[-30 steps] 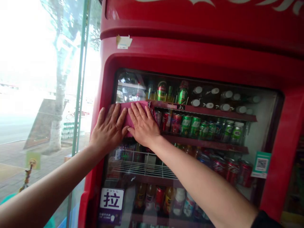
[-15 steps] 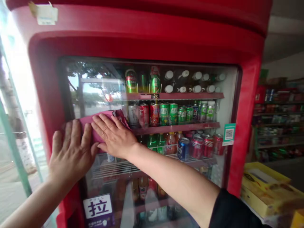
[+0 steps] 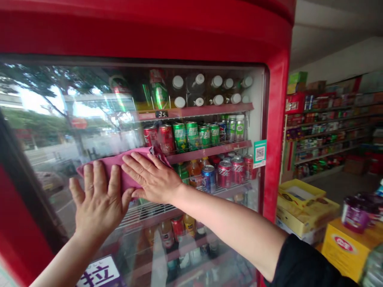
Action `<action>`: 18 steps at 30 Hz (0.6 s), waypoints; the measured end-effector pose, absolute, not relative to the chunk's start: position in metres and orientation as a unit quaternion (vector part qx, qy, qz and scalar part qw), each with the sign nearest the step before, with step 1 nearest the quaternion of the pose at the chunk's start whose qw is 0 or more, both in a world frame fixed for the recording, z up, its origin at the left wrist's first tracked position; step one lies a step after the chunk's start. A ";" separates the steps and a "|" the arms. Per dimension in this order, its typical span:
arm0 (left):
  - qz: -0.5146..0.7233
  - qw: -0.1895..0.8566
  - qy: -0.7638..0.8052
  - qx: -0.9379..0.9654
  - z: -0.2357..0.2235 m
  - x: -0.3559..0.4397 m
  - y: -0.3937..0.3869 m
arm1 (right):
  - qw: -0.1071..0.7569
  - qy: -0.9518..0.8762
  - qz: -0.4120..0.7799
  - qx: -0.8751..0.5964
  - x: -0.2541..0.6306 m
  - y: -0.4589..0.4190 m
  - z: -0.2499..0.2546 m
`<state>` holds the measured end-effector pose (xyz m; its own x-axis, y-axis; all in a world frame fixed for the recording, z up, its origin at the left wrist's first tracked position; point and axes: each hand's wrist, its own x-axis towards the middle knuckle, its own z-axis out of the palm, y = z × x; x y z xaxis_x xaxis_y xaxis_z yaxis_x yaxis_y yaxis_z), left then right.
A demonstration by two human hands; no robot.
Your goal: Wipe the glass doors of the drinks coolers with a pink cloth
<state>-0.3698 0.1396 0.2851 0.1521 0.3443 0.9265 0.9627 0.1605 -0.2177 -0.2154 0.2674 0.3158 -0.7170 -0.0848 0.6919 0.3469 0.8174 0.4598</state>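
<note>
A pink cloth lies flat against the glass door of a red drinks fridge. My left hand presses on the cloth's lower left part, fingers spread and stretched upward. To its right, my right hand rests flat on the cloth, its fingers pointing left and its thumb close to my left thumb. Both palms face the glass, so they are hidden. Behind the door, green cans and red soda cans stand on the shelves.
A QR-code sticker is on the door's right side, and a purple-and-white sign is low on the glass. Yellow boxes are stacked right of the fridge. Stocked store shelves stand behind. Trees and street reflect in the glass.
The view has turned right, showing more of the shop. Both hands and the cloth have moved rightward across the glass, still pressed against it.
</note>
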 end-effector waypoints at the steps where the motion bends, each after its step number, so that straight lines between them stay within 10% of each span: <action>1: -0.308 0.501 -0.569 -0.575 0.284 -0.363 0.145 | 0.370 -0.877 -0.297 -0.078 -0.205 0.271 0.313; 18: -0.283 0.523 -0.486 -0.640 0.277 -0.242 0.239 | 0.465 -0.792 -0.365 -0.156 -0.050 0.352 0.274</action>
<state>-0.2415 0.2386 0.2773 0.3664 0.3263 0.8714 0.9189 0.0205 -0.3940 -0.0495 0.3521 0.2736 -0.5199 -0.0920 0.8493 0.5853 0.6858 0.4326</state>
